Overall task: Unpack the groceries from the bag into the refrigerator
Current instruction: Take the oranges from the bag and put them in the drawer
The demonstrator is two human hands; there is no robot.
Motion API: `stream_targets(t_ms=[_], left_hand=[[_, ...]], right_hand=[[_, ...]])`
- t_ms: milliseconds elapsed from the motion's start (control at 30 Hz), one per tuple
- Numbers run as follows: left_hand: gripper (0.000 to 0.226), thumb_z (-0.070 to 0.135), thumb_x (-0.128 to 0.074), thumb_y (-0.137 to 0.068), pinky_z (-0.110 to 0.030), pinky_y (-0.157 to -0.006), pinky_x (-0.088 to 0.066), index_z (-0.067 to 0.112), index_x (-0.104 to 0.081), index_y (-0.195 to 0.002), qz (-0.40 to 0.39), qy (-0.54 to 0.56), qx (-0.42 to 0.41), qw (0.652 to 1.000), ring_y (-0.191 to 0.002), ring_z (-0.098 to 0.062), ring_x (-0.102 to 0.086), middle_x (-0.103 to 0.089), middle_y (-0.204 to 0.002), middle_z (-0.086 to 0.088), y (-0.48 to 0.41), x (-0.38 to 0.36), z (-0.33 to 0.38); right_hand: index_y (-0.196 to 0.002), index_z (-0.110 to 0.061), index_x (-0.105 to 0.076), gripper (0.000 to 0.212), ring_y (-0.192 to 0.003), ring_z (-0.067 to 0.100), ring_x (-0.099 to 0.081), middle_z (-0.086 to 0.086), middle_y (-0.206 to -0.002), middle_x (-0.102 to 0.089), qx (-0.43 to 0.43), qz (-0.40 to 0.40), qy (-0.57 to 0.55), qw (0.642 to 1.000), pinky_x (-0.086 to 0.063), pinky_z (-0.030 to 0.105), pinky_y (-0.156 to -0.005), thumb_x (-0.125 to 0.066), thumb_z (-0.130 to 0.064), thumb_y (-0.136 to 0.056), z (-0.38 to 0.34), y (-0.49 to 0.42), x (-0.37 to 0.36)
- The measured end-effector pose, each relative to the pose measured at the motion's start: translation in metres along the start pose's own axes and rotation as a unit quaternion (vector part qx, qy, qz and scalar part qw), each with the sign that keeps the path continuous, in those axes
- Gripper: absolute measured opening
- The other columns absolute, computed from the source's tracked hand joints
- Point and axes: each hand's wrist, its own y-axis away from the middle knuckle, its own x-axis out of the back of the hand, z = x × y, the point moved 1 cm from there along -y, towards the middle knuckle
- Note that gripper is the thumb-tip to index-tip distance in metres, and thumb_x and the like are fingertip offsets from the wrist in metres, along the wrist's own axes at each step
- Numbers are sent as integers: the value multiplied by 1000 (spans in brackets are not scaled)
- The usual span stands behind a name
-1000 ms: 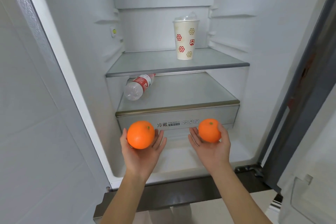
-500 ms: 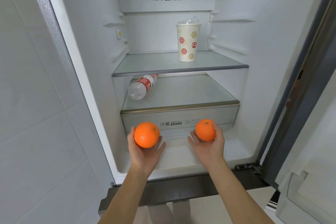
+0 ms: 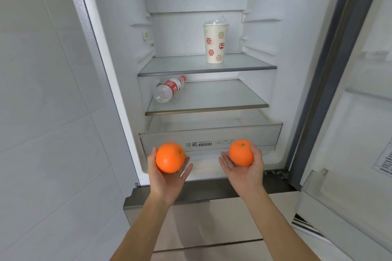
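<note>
change: crisper drawer (image 3: 210,133) now slid out from under the lower shelf (image 3: 206,110), top open; 1.0 s ago its front sat flush below that shelf's front edge. Can't tell what pulled it, both hands were full throughout.
L hand (image 3: 167,178): palm up, fingers curled under & clamped on left orange (image 3: 170,157), just in front of drawer front, near its left corner.
R hand (image 3: 244,172): same, fingers wrapped on right orange (image 3: 241,152), by drawer front's right half.
oranges: both still held, neither in fridge yet.
already in: cup (image 3: 215,43) upright on upper shelf (image 3: 206,69), right of centre; water bottle (image 3: 169,89) lying on lower shelf, back-left corner.
meaning: drawer looks like the target; prob. next = lift over its front edge & drop both in.
bag: not in view.
</note>
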Motion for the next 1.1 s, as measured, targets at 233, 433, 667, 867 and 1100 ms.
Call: stream_targets(t_ms=[233, 433, 667, 867, 1100], left_hand=[[89, 60, -72, -72, -55, -105, -41, 12, -47, -142, -8, 5, -2, 1000, -123, -40, -58, -58, -133, -22, 54, 8, -15], [92, 58, -75, -69, -53, -104, -43, 10, -47, -142, 0, 17, -2, 1000, -117, -40, -61, -60, -126, -20, 87, 12, -19], [74, 58, -69, -76, -50, -94, -53, 17, -50, -135, 22, -188, 46, 981, -110, -44, -65, -65, -123, -22, 110, 5, 4], [57, 63, -60, -82, -26, -47, -39, 23, -54, -122, 57, -460, -31, 885, -90, -34, -75, -74, -106, -14, 130, -32, 71], [70, 74, -63, -72, -26, -56, -53, 15, -66, -110, 74, -605, -92, 788, -62, -22, -64, -69, -93, -12, 118, -66, 109]], right_hand=[[-139, -19, -47, 82, -113, 43, -62, 17, -137, -53, -19, -6, -21, 1000, -54, 52, -91, -81, -40, -67, -3, 52, 20], [-139, -17, -49, 71, -118, 43, -59, 16, -124, -57, -28, -10, -19, 999, -51, 53, -96, -75, -39, -77, -3, 82, 29], [-110, -15, -59, 35, -101, 38, -63, 16, -114, -56, -58, 19, 133, 989, -51, 45, -100, -73, -32, -83, -20, 112, 21], [-113, -12, -59, 55, -78, 27, -73, 14, -95, -68, -64, -93, 385, 916, -51, 28, -59, -73, -48, -73, -35, 141, -26], [-109, -21, -57, 46, -56, 18, -59, 10, -83, -64, 33, -144, 473, 868, -44, 26, -49, -61, -60, -84, -34, 102, -111]])
